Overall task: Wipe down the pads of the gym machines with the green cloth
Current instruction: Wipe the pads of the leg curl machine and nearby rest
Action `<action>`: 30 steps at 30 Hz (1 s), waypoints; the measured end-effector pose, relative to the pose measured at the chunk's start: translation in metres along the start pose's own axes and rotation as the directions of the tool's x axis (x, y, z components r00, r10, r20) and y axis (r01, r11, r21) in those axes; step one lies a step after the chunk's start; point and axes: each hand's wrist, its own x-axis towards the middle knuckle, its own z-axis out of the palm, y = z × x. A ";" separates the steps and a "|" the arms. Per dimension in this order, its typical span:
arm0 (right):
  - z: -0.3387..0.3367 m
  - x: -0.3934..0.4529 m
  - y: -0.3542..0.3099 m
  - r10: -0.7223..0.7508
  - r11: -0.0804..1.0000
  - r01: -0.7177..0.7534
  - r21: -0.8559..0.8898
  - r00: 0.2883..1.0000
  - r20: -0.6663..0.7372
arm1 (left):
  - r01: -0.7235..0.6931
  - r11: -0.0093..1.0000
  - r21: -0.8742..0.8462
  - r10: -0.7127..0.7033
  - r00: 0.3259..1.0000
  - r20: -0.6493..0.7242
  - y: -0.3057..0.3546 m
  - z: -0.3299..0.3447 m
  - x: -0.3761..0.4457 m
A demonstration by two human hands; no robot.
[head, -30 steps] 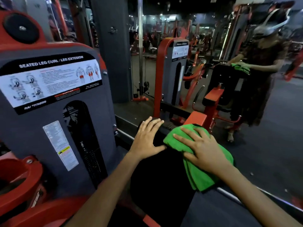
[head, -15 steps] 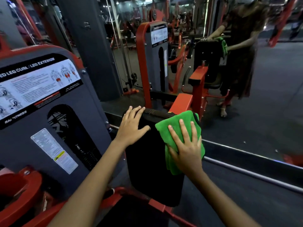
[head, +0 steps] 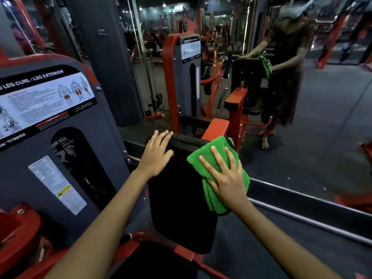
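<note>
While the green cloth lies folded against the upper right edge of the black pad, the right hand presses it flat with fingers spread. Beside it, the left hand rests open on the pad's top left corner. Since half a second ago, both hands have barely shifted.

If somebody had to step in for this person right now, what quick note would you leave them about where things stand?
Left hand: open, fingers resting on the top left edge of the black back pad, steadying it.
Right hand: open, fingers spread flat, pressing the folded green cloth against the pad's upper right side.
Done: wiping of this pad on the seated leg curl / leg extension machine is under way; how much is already wiped cannot be told.
Left: the rest of the pad, likely its lower half and left side, then the other machines' pads.
</note>
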 end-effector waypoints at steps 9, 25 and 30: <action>-0.010 0.065 -0.039 -0.108 0.978 0.130 -0.164 0.985 0.137 | -0.049 0.999 0.010 0.050 0.978 -0.203 -0.007 0.032 -0.030; 0.047 0.098 -0.089 -0.468 0.806 0.485 -0.339 0.873 0.135 | 0.488 0.785 -0.383 -0.513 0.857 0.040 -0.011 0.144 -0.095; 0.040 0.064 -0.059 -0.673 0.680 0.677 -0.280 0.728 0.127 | 0.497 0.736 -0.460 -0.508 0.854 0.110 -0.019 0.151 -0.102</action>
